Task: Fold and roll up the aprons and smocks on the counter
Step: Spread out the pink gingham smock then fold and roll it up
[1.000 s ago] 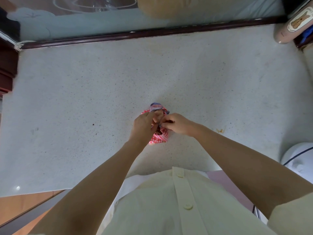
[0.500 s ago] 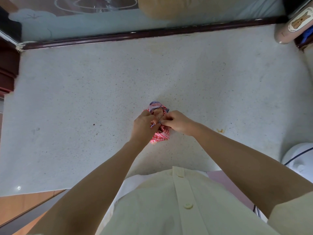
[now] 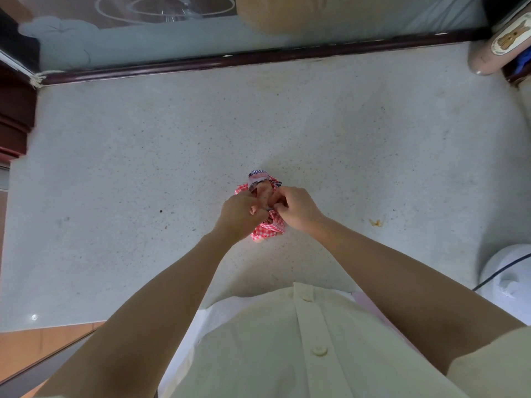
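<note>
Centre frame, on table (image 3: pixel 143 168): left hand (image 3: pixel 240 212) and right hand (image 3: pixel 297 209) both pinched checked apron bundle (image 3: pixel 270 225). Soft, light, likely springs open; grip loose end.

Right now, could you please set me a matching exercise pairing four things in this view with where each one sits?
Things:
1. pinkish bottle
2. dark speck
3. red checked bundle
4. white appliance

Places:
a. gripped by the left hand and the right hand
b. top right corner of the view
c. on the counter, left of both hands
d. lower right edge of the view, a dark cord across it

Pairs: 1-b; 2-c; 3-a; 4-d
</note>
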A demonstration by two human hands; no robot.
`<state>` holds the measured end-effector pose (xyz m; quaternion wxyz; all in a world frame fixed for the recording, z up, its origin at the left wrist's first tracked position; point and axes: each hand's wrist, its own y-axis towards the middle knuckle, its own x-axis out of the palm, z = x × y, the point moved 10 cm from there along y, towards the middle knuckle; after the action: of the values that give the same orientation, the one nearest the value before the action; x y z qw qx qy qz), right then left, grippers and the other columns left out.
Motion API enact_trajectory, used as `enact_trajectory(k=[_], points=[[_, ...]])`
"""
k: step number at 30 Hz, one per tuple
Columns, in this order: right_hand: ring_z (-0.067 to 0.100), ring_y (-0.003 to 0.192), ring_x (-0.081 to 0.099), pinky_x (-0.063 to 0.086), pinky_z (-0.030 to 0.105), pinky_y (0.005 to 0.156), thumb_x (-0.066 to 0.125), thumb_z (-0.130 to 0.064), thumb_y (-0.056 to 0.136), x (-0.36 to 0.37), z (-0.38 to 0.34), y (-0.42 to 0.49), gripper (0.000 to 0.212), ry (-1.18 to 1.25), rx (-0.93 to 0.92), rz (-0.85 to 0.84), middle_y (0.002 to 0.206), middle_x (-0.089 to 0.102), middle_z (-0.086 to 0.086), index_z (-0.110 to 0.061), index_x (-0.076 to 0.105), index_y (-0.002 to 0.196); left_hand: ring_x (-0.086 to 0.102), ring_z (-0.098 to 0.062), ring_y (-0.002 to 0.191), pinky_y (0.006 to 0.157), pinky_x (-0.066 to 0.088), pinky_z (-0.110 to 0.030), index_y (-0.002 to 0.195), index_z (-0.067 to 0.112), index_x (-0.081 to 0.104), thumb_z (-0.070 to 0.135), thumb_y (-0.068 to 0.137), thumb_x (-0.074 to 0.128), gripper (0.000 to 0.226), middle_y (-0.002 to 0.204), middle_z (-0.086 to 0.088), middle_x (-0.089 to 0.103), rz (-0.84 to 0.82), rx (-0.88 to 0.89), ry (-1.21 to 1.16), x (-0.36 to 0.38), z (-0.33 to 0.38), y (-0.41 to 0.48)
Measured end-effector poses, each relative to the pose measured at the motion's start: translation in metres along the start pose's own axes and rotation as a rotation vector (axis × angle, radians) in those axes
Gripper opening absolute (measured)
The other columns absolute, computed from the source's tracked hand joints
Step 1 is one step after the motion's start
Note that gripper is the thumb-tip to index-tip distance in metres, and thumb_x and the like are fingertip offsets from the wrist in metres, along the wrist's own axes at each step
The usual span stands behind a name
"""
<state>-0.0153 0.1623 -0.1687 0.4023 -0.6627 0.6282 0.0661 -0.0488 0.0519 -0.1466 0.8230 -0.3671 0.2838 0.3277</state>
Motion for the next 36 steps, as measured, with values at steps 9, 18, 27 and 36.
enact_trajectory(k=[9,18,27,36], points=[[0.028,0.092,0.062,0.044,0.031,0.075,0.054,-0.005,0.091,0.007,-0.001,-0.001,0.018,-0.072,0.006,-0.012,0.101,0.068,0.013,-0.001,0.062,0.106,0.038,-0.009,0.041,0.044,0.030,-0.018,0.073,-0.001,0.074,0.029,0.083,0.075,0.031,0.055,-0.010,0.057,0.129,-0.334,-0.622,0.003,-0.024,-0.005],[0.012,0.073,0.056,0.046,0.024,0.068,0.065,-0.005,0.085,0.002,0.012,-0.011,0.028,0.136,0.050,-0.069,0.086,0.062,0.001,-0.010,0.059,0.112,0.066,-0.012,0.061,0.063,0.056,-0.025,0.083,0.009,0.077,0.010,0.079,0.076,0.004,0.075,-0.003,0.074,0.059,-0.331,-0.645,0.003,-0.027,-0.004],[0.033,0.075,0.064,0.046,0.035,0.063,0.064,-0.020,0.083,-0.014,0.021,-0.005,0.024,-0.093,0.096,0.019,0.081,0.069,0.019,0.004,0.068,0.083,0.066,-0.013,0.086,0.079,0.054,-0.032,0.087,0.018,0.075,0.019,0.072,0.081,0.016,0.087,0.005,0.071,0.143,-0.309,-0.335,-0.005,-0.021,-0.001],[0.015,0.069,0.060,0.047,0.026,0.070,0.074,-0.022,0.085,-0.022,-0.017,-0.004,0.013,-0.048,-0.140,0.114,0.093,0.057,-0.001,-0.011,0.068,0.084,0.069,-0.017,0.086,0.084,0.055,-0.036,0.092,0.018,0.079,0.020,0.078,0.076,0.014,0.092,-0.001,0.076,0.131,-0.277,-0.265,-0.009,-0.014,-0.001]])
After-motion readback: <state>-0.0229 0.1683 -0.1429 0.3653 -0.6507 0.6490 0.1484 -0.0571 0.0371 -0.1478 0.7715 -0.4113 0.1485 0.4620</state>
